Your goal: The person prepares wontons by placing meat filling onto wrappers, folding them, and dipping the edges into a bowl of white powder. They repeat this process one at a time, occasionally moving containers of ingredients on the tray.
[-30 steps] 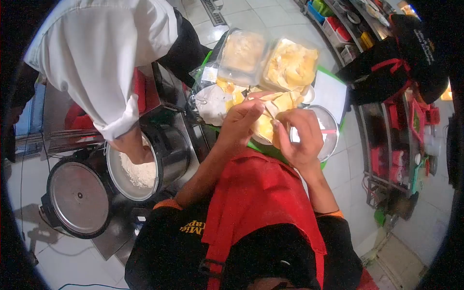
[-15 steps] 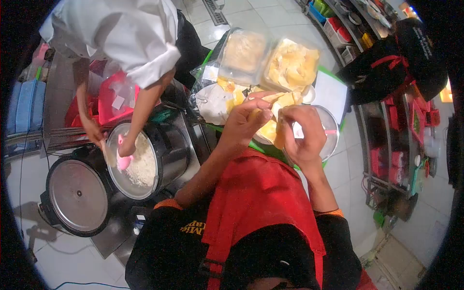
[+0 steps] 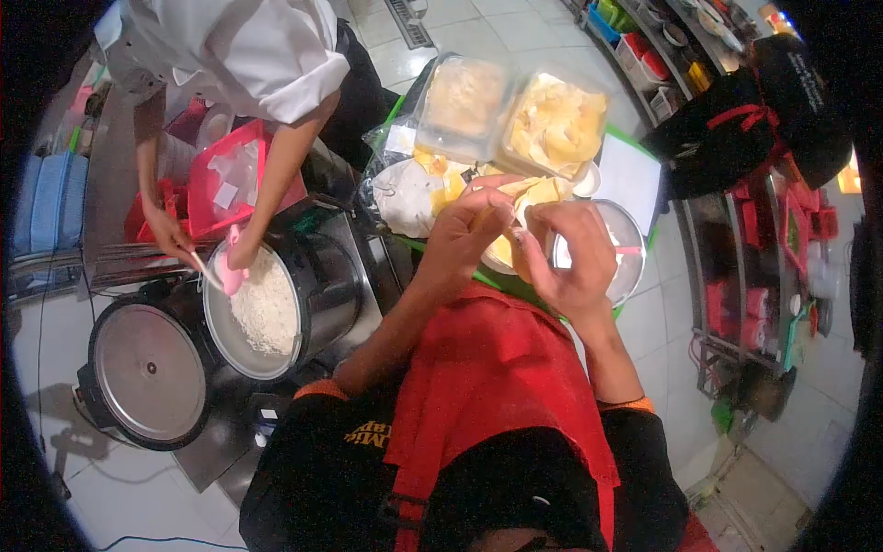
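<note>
A thin pale-yellow dough wrapper (image 3: pixel 538 191) is pinched between my two hands above the work surface. My left hand (image 3: pixel 467 230) is closed on its left side, thumb against fingers. On the other side my right hand (image 3: pixel 578 250) is bent around the wrapper's edge, thumb and fingertips close together. Just beyond are a clear tub of loose yellow wrappers (image 3: pixel 561 120) and a clear tub of beige paste (image 3: pixel 463 97). A round bowl (image 3: pixel 635 271) stands by my right hand. Under my hands more yellow pieces (image 3: pixel 499 253) show, partly covered by my fingers.
At the left, another person's hands work a pink scoop (image 3: pixel 233 274) and a paddle in a large rice cooker (image 3: pixel 328 290). Its round lid (image 3: pixel 152 368) is beside it. A red basket (image 3: pixel 216 198) lies behind. Another person stands near the shelves (image 3: pixel 736 276) at right.
My right fingers have shifted slightly on the wrapper, and its edge has folded lower. The other person's hands have moved up and toward the cooker's left rim with the pink scoop.
</note>
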{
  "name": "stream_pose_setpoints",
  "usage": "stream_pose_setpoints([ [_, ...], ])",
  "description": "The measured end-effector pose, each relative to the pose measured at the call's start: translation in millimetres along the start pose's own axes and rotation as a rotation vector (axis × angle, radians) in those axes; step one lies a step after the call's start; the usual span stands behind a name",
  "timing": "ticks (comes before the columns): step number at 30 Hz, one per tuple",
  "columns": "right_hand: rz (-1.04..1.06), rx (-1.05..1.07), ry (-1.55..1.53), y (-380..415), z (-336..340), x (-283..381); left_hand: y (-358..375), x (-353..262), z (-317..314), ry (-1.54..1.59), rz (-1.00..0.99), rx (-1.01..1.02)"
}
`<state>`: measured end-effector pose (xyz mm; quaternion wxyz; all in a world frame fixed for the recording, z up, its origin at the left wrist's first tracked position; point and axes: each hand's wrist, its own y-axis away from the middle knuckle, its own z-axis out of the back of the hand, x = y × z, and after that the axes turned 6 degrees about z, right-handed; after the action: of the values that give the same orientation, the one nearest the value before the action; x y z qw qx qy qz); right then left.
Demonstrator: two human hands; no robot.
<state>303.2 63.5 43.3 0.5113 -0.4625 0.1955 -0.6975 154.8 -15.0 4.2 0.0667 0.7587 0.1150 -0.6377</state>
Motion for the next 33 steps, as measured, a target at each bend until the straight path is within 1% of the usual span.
stream_pose_setpoints([
  [2,0.014,-0.002,0.008,1,-1,-1,-1,0,-1,0.056,0.004,-0.004],
  [6,-0.013,0.002,-0.014,2,0,0,-1,-2,0,0.031,-0.019,0.012],
  [8,-0.026,0.007,-0.020,3,1,0,0,-5,-1,0.098,0.053,0.025],
  [11,-0.057,0.018,-0.046,5,1,0,0,-3,-1,0.111,0.079,0.025],
  [13,-0.175,0.008,-0.127,5,2,1,0,-1,0,0.095,0.076,0.023],
  [14,-0.174,0.009,-0.127,6,2,1,0,-1,0,0.078,0.073,0.021],
  [16,-0.293,0.026,-0.189,7,3,0,1,-1,-1,0.087,0.070,0.002],
  [17,-0.293,0.026,-0.189,7,3,0,1,-1,-2,0.096,0.068,-0.016],
  [18,-0.340,0.018,-0.237,6,3,-1,0,-2,-2,0.096,0.067,-0.015],
  [19,-0.388,0.011,-0.285,6,2,-2,0,-3,-1,0.035,0.034,-0.014],
  [21,-0.392,0.027,-0.250,4,3,1,0,-3,1,-0.025,0.001,-0.012],
  [23,-0.398,0.043,-0.213,4,4,1,-1,-3,4,-0.130,-0.032,0.057],
  [25,-0.456,0.001,-0.310,7,3,-3,-2,-1,3,-0.103,-0.014,0.061],
  [26,-0.457,0.001,-0.310,8,3,-4,-2,-1,3,-0.076,0.000,0.064],
  [28,-0.563,-0.049,-0.460,9,3,-6,-4,-1,5,-0.081,0.005,0.071],
  [30,-0.581,-0.075,-0.485,7,7,-6,-5,1,6,-0.087,0.010,0.080],
  [32,-0.598,-0.099,-0.512,4,11,-6,-5,5,8,0.097,0.118,0.044],
  [33,-0.611,-0.132,-0.518,3,12,-7,-6,5,8,0.097,0.119,0.045],
])
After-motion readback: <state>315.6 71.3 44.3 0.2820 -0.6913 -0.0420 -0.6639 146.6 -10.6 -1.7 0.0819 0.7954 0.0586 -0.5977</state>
